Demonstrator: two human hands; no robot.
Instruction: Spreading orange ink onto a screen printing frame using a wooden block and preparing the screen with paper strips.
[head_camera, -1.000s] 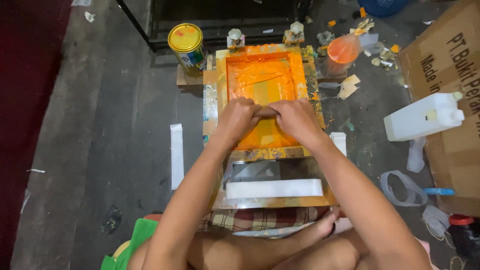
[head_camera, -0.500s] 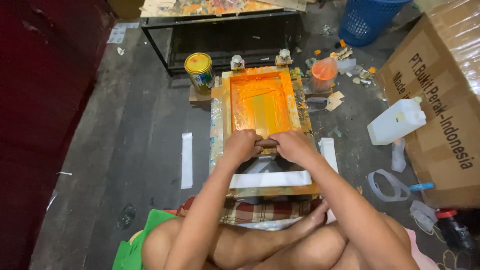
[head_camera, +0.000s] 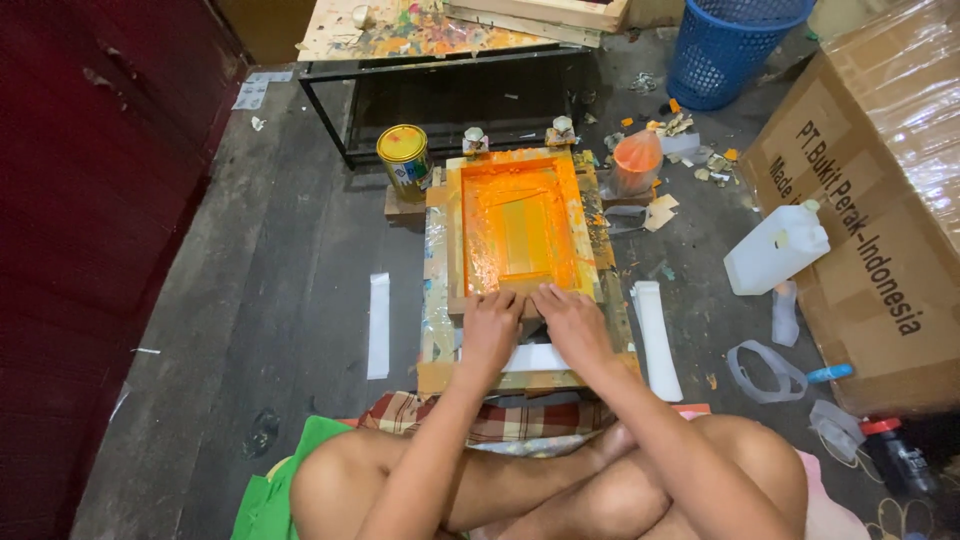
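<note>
The scene is lit evenly and moderately from overhead; no hard shadows are cast, only soft shade under the black metal-framed table (head_camera: 450, 100) and along the dark red wall (head_camera: 90, 220), which is left dim. Mild glare is seen on the clear film wrapped over the brown cardboard box (head_camera: 900, 90) and on the wet orange ink of the wooden screen-printing frame (head_camera: 520, 225). Focus is held sharply at the centre; slight wide-angle stretching is noticed towards the edges; fine detail in the corners is softened.

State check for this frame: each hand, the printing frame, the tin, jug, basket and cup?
Left hand: pressing on frame's near edge.
Right hand: beside it, same edge.
Screen frame: flat, coated in orange ink.
Yellow tin: upright, lidded.
White jug: lying tilted, capped.
Blue basket: upright.
Orange cup: upright.
</note>
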